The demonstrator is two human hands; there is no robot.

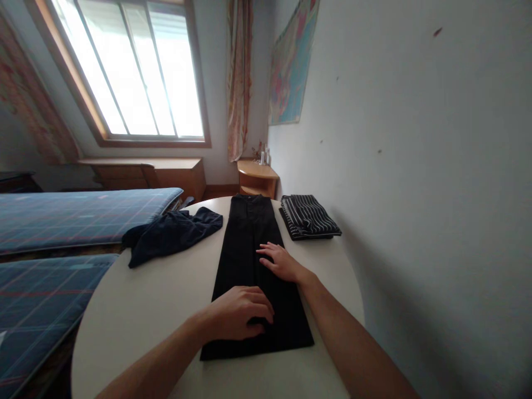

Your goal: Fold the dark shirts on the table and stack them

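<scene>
Black trousers lie flat and lengthwise on a round white table, the waistband at the far edge and the leg ends towards me. Over the lower part of the legs is my left hand, its fingers curved and apart from the thumb, with nothing held. My right hand rests farther up on the right side of the trousers, palm down with fingers spread. A folded stack of black-and-white striped cloth sits to the right of the waistband. Crumpled dark blue cloth lies on the left.
The dark blue cloth hangs over the table's left edge. Beds with blue plaid mattresses stand at the left. A white wall runs close along the right. A low wooden cabinet and a corner shelf are behind the table.
</scene>
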